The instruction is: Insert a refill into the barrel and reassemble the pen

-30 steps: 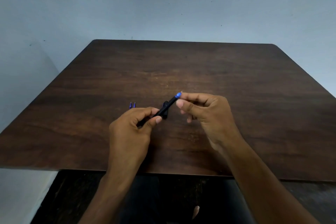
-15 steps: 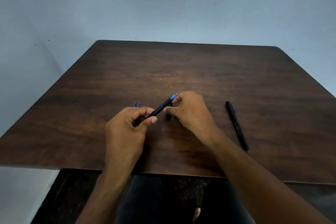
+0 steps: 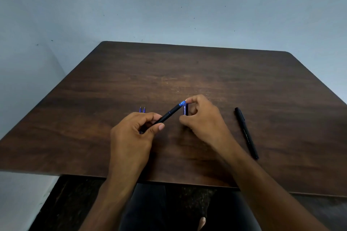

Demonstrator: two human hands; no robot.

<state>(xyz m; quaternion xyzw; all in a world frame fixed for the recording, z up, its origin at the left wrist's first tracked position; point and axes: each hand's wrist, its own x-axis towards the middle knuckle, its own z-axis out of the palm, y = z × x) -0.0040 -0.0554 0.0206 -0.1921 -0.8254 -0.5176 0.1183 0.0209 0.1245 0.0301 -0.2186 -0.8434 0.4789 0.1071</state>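
Head view. A dark brown wood-grain tabletop (image 3: 206, 73) with rounded far corners stands against a pale blue-grey wall (image 3: 169, 5) marked with small dark specks; a dark floor (image 3: 62, 202) shows below the near edge.

The left hand (image 3: 133, 135) grips the lower barrel of a black pen (image 3: 169, 113), its fingers (image 3: 150, 116) curled over the barrel and the thumb pressed beneath. The pen is raised above the middle of the tabletop and slants up to the right; its barrel is matt black and ends in a translucent blue tip section with a fine metal point.

The right hand (image 3: 202, 120) pinches a short black cap (image 3: 185, 109) bearing pale lettering; the cap stands roughly upright just right of the pen's blue tip, and the forefinger lies at the pen's point. Whether the cap rests on the tabletop cannot be told.

Two small blue-tipped refill ends (image 3: 142, 109) show just beyond the left hand's knuckles. A second, capped black pen (image 3: 246, 133) lies flat on the tabletop, well to the right of the right hand.
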